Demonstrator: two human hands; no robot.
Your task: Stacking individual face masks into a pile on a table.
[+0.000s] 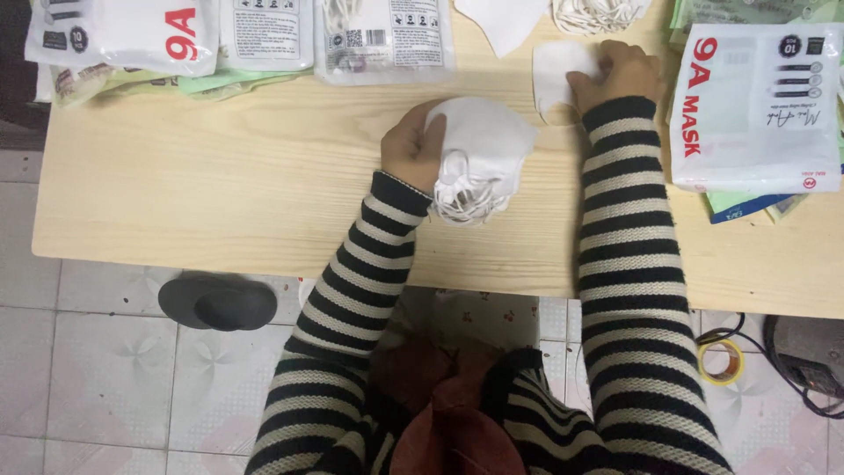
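My left hand (409,145) has its grip pinching a stack of white masks (479,154) at centre of the wooden surface (220,185); at one o'clock, my right hand (620,75) presses fingers together on a single white mask (558,75); sealed mask packets (756,105) lie at three o'clock.

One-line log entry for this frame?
left hand: holds stack of white face masks | right hand: on single white mask | wooden table

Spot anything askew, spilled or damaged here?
Nothing spilled or damaged that I can see. The left hand holds a stack of white fabric face masks with ear loops dangling loose; the right hand presses a single white mask on the pale wooden table. A yellow tape roll lies on the tiled floor.
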